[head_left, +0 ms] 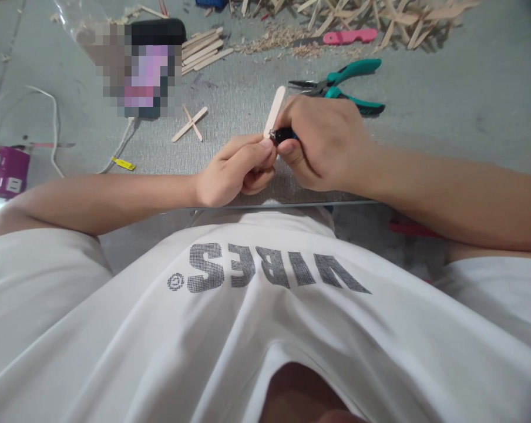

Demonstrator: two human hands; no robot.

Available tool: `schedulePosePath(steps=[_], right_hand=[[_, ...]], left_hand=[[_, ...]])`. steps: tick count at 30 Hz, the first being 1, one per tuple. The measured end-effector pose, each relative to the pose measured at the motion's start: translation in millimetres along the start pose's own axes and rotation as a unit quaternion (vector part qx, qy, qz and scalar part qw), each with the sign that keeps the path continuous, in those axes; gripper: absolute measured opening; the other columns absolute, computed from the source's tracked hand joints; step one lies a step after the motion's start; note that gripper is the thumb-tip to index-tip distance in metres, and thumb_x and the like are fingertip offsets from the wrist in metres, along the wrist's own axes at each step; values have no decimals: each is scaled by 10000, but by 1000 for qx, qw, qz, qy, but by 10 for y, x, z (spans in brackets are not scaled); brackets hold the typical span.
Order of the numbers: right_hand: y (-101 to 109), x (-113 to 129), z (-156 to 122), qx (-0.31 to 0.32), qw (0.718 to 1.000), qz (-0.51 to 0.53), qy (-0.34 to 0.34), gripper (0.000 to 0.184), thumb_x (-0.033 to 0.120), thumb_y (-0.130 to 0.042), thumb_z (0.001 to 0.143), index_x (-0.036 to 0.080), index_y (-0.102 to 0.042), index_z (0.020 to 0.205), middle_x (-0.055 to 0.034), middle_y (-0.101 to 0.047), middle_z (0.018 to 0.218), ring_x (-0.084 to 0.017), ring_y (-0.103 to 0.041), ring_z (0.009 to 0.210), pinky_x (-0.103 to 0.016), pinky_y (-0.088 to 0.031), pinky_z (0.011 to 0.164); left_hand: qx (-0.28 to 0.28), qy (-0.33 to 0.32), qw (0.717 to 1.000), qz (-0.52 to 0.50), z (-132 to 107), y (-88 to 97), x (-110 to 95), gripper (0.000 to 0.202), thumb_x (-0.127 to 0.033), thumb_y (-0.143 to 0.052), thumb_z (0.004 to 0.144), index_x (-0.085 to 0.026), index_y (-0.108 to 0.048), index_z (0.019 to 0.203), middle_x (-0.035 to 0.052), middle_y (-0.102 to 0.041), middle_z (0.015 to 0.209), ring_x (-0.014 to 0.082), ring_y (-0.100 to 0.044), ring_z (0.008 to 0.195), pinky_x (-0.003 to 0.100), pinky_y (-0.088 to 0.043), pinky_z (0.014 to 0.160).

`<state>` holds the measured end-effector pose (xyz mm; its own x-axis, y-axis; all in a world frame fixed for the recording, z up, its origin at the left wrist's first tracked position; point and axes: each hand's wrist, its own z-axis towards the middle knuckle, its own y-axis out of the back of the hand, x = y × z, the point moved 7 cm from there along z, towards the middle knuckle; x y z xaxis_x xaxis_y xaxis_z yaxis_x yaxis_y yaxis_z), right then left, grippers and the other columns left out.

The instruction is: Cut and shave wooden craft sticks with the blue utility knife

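Between thumb and fingers, my left hand (237, 169) pinches the lower end of a flat wooden craft stick (275, 110), which slants upward near the table's front edge. My right hand (327, 141) is closed around a short black tool with a metal tip (284, 135). That tip meets the stick just above my left thumb; what kind of tool it is, I cannot tell, since most of it is inside my fist. Just beyond my right hand lie long-nose pliers (353, 71) with teal handles. Two crossed wooden sticks (190, 124) rest to the left.
At the back are a stack of craft sticks (206, 50), wood shavings (269, 40), a pink-handled knife (350, 37) and a heap of cut sticks (397, 17). A blurred-out device (146, 76) with a white cable (127, 135) lies left. A purple object (10, 170) sits far left.
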<state>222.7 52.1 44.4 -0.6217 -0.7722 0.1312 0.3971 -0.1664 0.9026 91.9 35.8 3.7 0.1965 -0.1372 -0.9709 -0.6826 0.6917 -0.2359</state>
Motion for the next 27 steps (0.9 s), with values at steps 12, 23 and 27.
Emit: schedulePosePath(steps=[12, 23, 27], right_hand=[[37, -8, -4, 3, 1000, -23, -17, 1021, 782, 119, 1135, 171, -687, 1277, -150, -726, 1110, -262, -718, 983, -422, -543, 864], [-14, -45, -22, 12, 994, 104, 5, 931, 842, -55, 1158, 200, -715, 1297, -107, -744, 1142, -219, -755, 1102, -380, -583, 1032], [-41, -77, -26, 15, 988, 150, 12, 852, 835, -158, 1172, 233, -760, 1214, -81, -773, 1068, -195, -773, 1074, -343, -606, 987]], left_hand=[[28, -32, 997, -66, -18, -98, -114, 511, -501, -677, 1099, -270, -379, 754, -103, -206, 597, 72, -96, 493, 274, -104, 521], [49, -30, 996, -68, -19, -88, -100, 497, -475, -640, 1134, -262, -396, 757, -99, -206, 611, 70, -151, 491, 261, -115, 528], [61, -40, 997, -37, -26, -79, -114, 551, -557, -723, 1097, -260, -417, 748, -102, -225, 609, 66, -220, 478, 277, -123, 515]])
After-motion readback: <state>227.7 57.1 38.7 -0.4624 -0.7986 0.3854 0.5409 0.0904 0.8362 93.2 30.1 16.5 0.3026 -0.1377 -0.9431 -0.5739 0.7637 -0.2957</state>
